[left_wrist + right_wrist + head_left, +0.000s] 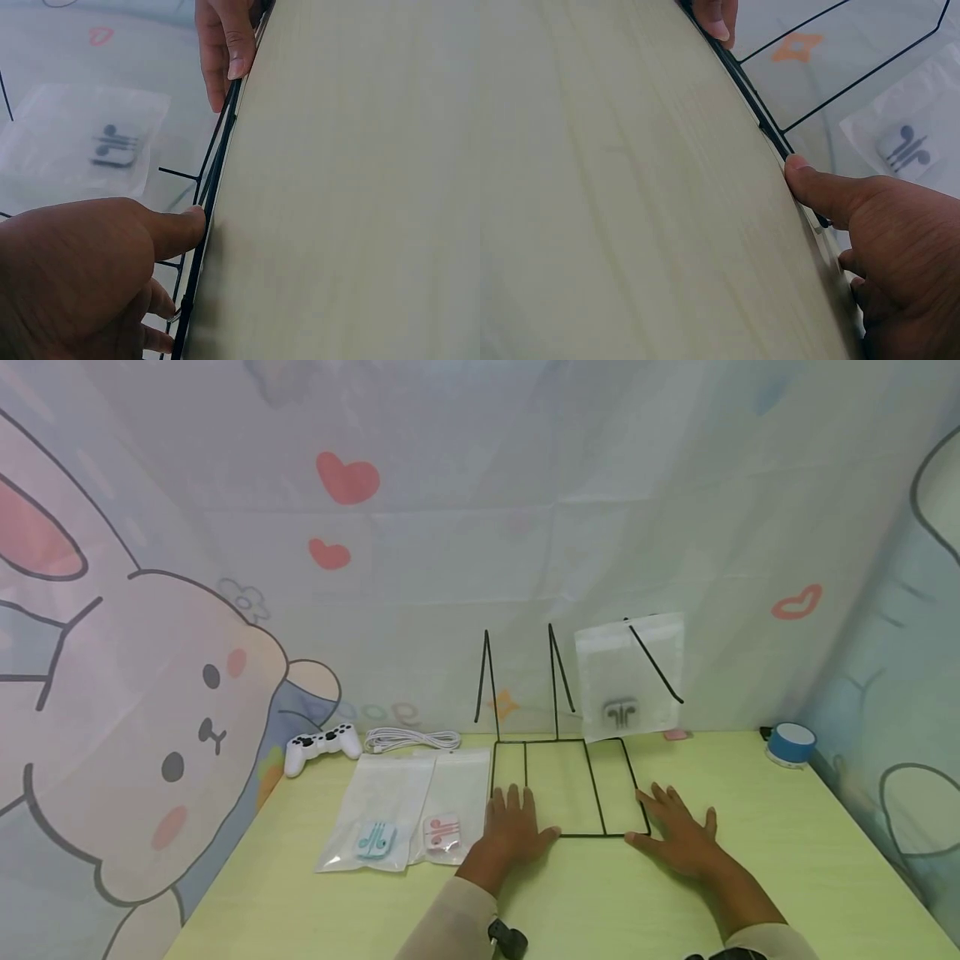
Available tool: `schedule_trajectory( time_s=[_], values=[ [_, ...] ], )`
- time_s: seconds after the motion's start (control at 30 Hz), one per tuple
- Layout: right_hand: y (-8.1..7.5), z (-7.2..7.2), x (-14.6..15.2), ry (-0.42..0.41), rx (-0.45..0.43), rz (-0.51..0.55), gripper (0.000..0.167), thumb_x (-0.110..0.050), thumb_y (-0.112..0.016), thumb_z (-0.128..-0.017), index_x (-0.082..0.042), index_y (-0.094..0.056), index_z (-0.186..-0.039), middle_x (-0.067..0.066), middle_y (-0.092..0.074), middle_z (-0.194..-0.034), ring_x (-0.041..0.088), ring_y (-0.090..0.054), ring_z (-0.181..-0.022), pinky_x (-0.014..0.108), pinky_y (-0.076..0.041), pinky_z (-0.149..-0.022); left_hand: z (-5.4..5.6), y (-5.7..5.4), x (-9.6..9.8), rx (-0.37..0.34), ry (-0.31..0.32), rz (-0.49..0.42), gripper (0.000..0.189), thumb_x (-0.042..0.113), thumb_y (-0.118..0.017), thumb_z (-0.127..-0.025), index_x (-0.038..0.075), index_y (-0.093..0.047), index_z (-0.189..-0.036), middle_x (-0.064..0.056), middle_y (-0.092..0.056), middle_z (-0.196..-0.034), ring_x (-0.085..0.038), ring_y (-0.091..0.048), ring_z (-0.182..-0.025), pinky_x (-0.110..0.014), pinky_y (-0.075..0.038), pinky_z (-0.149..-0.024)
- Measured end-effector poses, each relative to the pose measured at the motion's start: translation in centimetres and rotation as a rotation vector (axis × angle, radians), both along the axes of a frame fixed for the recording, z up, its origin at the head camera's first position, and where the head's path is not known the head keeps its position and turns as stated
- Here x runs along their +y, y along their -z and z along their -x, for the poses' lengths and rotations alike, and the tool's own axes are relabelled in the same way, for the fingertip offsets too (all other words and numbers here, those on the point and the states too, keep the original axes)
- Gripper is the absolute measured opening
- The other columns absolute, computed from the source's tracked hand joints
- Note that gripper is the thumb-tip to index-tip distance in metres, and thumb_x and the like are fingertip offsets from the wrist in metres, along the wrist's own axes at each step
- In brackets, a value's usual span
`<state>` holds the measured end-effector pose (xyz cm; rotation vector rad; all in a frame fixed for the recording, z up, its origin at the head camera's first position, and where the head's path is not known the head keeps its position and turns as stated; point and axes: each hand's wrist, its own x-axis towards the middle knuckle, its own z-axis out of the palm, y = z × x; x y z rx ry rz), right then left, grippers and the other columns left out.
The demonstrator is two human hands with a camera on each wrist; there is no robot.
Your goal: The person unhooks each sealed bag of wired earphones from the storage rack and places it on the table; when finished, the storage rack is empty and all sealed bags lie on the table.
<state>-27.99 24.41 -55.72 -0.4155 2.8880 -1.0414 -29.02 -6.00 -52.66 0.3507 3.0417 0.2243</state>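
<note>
A black wire display rack [592, 836] lies with its flat base on the table, its pairs of prongs rising at the back. From its right-hand prong hangs a frosted zip bag [600, 668] with dark earphones in it. My left hand [513, 827] rests on the base's front left corner, fingers stretched forward and thumb along the front bar. At the front right corner, my right hand [681, 835] touches the side and front bars with spread fingers. Both wrist views show the thumbs against the front bar, the left thumb [180, 229] and the right thumb [821, 187].
Left of the rack lie two frosted bags, one with blue earphones [375, 840], one with pink earphones [442, 833]. Behind them are a white game controller [322, 743] and a coiled white cable [412, 740]. A blue-and-white round object [791, 744] stands at the back right.
</note>
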Motion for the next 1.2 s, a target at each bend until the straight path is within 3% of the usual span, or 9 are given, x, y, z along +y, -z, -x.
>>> schedule_trajectory(
  time_s=[0.13,0.37,0.53,0.7,1.07,1.2],
  values=[
    [-0.1,-0.2,0.1,0.002,0.001,0.011,0.089,-0.054,-0.072,-0.102,-0.006,-0.039,-0.169,0.034,-0.018,-0.178,0.061,-0.006,-0.165,0.093,0.020,-0.110,0.4,0.5,0.0,-0.020,-0.002,-0.036,0.087,0.061,-0.056,-0.107,-0.001,-0.039,-0.166,-0.024,-0.036,-0.175,-0.050,-0.031,-0.164,-0.057,-0.029,-0.134],
    [-0.2,-0.2,-0.1,0.002,0.006,0.014,0.088,-0.054,-0.072,-0.102,-0.006,-0.040,-0.168,0.034,-0.019,-0.178,0.061,-0.007,-0.165,0.093,0.019,-0.110,1.4,2.6,-0.1,-0.027,-0.010,-0.175,0.089,0.057,-0.058,-0.107,-0.003,-0.034,-0.168,-0.028,-0.028,-0.177,-0.054,-0.020,-0.166,-0.065,-0.018,-0.136],
    [0.2,-0.1,0.1,0.000,0.059,0.033,0.087,-0.056,-0.072,-0.101,-0.006,-0.042,-0.167,0.034,-0.022,-0.176,0.062,-0.009,-0.163,0.093,0.019,-0.110,1.1,2.3,-0.2,-0.034,-0.008,-0.170,0.088,0.056,-0.055,-0.109,-0.004,-0.032,-0.169,-0.028,-0.027,-0.178,-0.053,-0.019,-0.167,-0.064,-0.017,-0.137],
    [0.3,-0.2,0.2,-0.010,0.091,0.052,0.085,-0.054,-0.072,-0.101,-0.007,-0.044,-0.166,0.036,-0.023,-0.175,0.062,-0.011,-0.162,0.094,0.018,-0.109,1.4,2.8,-0.2,-0.034,-0.007,-0.164,0.088,0.057,-0.056,-0.109,-0.003,-0.032,-0.169,-0.028,-0.026,-0.178,-0.054,-0.018,-0.167,-0.065,-0.017,-0.136],
    [-0.9,-0.1,0.1,0.013,-0.035,0.011,0.090,-0.057,-0.069,-0.103,-0.006,-0.036,-0.170,0.032,-0.018,-0.179,0.060,-0.006,-0.165,0.092,0.017,-0.112,1.8,3.6,-0.3,-0.033,-0.008,-0.161,0.089,0.058,-0.056,-0.109,-0.002,-0.032,-0.169,-0.028,-0.026,-0.178,-0.054,-0.018,-0.167,-0.065,-0.018,-0.136],
    [-1.3,0.2,0.5,0.018,-0.040,0.030,0.089,-0.054,-0.069,-0.104,-0.004,-0.036,-0.169,0.035,-0.020,-0.176,0.063,-0.012,-0.162,0.094,0.011,-0.112,1.8,3.7,-0.2,-0.028,-0.010,-0.155,0.089,0.059,-0.057,-0.108,-0.002,-0.033,-0.169,-0.028,-0.026,-0.178,-0.054,-0.019,-0.167,-0.065,-0.018,-0.136]
  ],
)
